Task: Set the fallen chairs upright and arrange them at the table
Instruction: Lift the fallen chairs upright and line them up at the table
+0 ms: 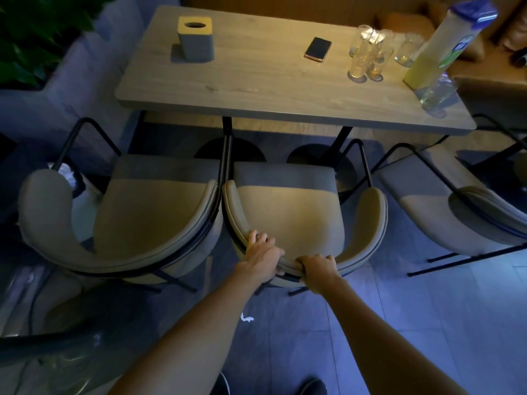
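Observation:
Three beige padded chairs with black metal frames stand upright along the near side of a wooden table point(256, 98). The middle chair point(288, 212) faces the table, its seat front near the table edge. My left hand point(261, 256) and my right hand point(319, 270) both grip the top of its curved backrest, side by side. The left chair point(148, 212) stands touching it on the left. The right chair point(445, 201) stands apart and is turned slightly, partly cut off by the frame edge.
On the table are a tissue box point(196, 37), a phone point(317, 49), several glasses point(373, 52) and two bottles point(445, 49). A planter with green leaves point(34, 32) is at the far left. A small bin point(71, 178) sits beside the left chair.

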Action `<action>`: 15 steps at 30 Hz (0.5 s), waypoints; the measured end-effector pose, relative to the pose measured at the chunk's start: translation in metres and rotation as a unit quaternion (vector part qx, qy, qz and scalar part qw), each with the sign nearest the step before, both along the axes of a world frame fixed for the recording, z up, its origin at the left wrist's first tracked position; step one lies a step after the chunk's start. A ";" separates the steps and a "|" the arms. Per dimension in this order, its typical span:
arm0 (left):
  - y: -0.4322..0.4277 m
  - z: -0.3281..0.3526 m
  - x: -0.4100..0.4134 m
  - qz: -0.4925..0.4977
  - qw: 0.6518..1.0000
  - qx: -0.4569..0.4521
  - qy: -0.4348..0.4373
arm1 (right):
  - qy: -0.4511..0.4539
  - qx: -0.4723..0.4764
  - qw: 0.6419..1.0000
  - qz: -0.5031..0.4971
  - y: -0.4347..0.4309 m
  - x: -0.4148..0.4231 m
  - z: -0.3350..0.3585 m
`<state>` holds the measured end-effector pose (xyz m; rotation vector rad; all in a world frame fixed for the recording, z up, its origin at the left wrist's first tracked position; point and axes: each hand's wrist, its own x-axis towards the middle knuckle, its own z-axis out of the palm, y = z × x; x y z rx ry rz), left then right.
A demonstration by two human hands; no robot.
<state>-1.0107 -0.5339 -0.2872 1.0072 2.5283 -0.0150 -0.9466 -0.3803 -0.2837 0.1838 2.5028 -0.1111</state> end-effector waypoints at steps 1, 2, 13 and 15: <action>0.000 0.000 0.000 -0.003 1.000 0.002 -0.001 | -0.003 -0.003 1.000 0.001 0.000 0.001 0.001; -0.001 0.001 0.001 -0.005 1.000 0.003 -0.002 | -0.009 -0.007 1.000 0.002 0.000 0.002 0.002; 0.011 0.065 0.024 0.047 0.998 0.019 -0.047 | -0.002 -0.057 0.997 -0.060 0.028 0.021 0.092; 0.027 0.088 0.036 0.064 0.996 0.048 -0.050 | 0.008 -0.056 0.997 -0.056 0.046 0.033 0.118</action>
